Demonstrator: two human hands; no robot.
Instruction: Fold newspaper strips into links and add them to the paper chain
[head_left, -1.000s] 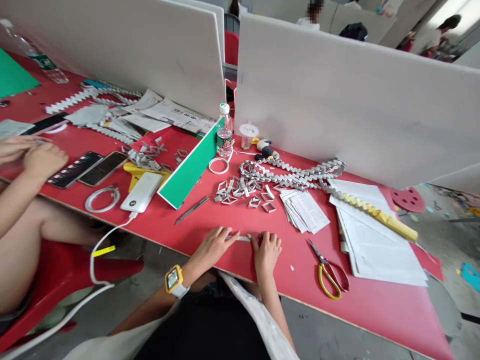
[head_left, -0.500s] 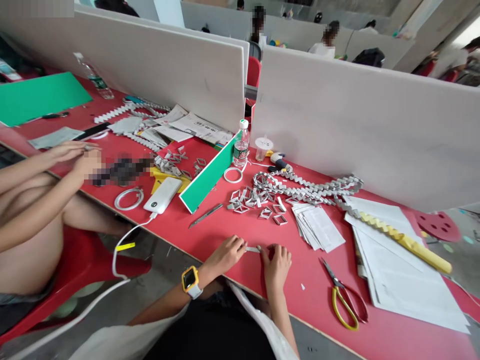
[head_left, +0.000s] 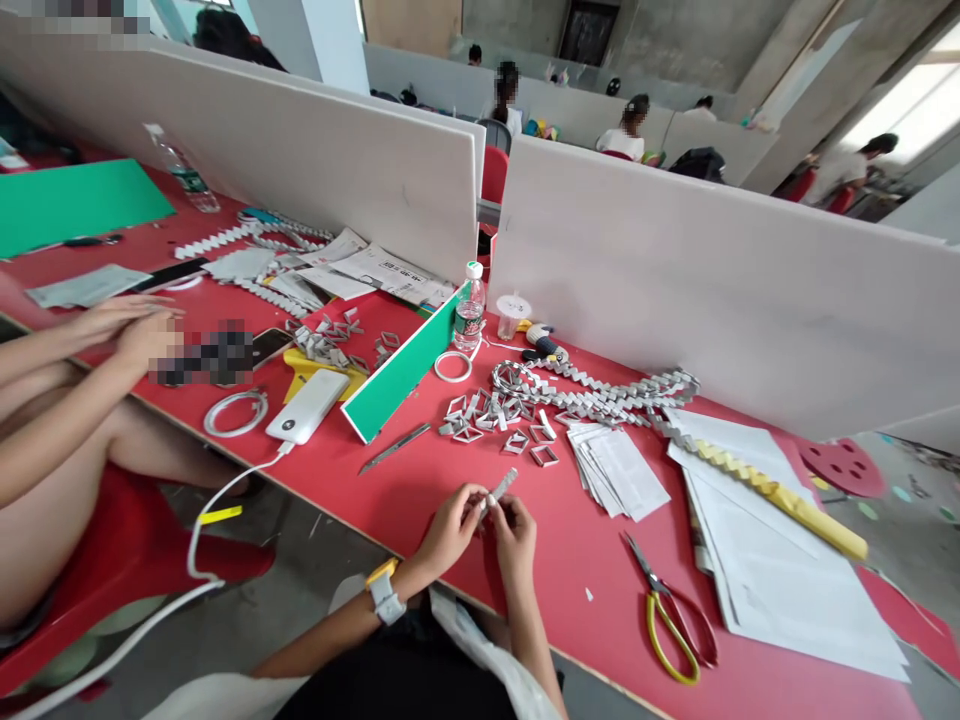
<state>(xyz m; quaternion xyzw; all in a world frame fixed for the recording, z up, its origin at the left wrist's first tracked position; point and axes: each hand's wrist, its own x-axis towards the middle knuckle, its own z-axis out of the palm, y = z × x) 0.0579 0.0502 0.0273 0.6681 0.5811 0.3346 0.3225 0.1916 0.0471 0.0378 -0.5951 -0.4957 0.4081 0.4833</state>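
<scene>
My left hand (head_left: 450, 528) and my right hand (head_left: 514, 538) meet above the near edge of the red table (head_left: 420, 500). Both pinch a narrow folded paper strip (head_left: 501, 487) that sticks up and to the right between the fingers. A yellow watch sits on my left wrist (head_left: 382, 590). Just beyond the hands lie several small folded paper links (head_left: 495, 415) and a long woven paper chain (head_left: 600, 390). A stack of cut paper slips (head_left: 619, 470) lies to the right of the links.
Yellow-handled scissors (head_left: 667, 620) lie at my right, by newspaper sheets (head_left: 780, 560) and a yellow woven strip (head_left: 780, 500). A craft knife (head_left: 394, 448), green divider board (head_left: 405, 365), water bottle (head_left: 469, 320) and tape ring (head_left: 452, 366) are ahead-left. Another person's hands (head_left: 127, 325) work at far left. White partitions (head_left: 675, 270) stand behind.
My hands have lifted the strip off the table, where they were pressing it flat, and now hold it up between pinched fingers. The view has tilted upward.
</scene>
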